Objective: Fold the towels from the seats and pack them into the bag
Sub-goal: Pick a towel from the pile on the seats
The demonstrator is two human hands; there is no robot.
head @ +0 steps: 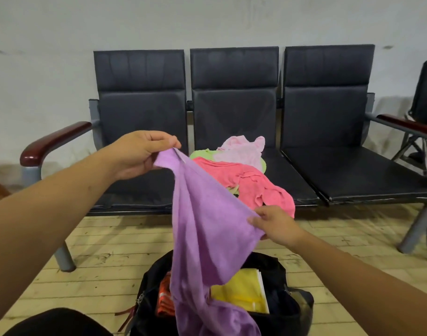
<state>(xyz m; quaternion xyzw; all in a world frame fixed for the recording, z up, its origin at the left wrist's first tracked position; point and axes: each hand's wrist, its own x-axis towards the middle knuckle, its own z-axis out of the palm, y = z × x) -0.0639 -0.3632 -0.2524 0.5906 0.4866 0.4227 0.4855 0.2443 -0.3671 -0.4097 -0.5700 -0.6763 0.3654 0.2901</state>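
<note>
Your left hand point(142, 154) pinches one corner of the purple towel point(207, 229) between thumb and fingertips, held high. Your right hand point(275, 225) is lower and nearer you, its fingers closed on the same edge. The edge runs taut between your hands and the rest hangs loose in the air.

The risk sits at the bottom. The hanging end already droops into the open black bag point(287, 318) on the floor point(110, 238). It drapes over the orange item point(164, 297) and lies beside the yellow one point(241, 294). If you fold from here, the tail may snag in the bag and the fold will likely come out crooked. With your hands at uneven heights, the corners will probably not meet.

The towel looks soft and limp, creased along its length, not yet folded. A pink towel point(253, 183), a pale pink towel point(241, 151) and a green towel point(202, 154) lie crumpled together on the middle seat point(287, 175).
</note>
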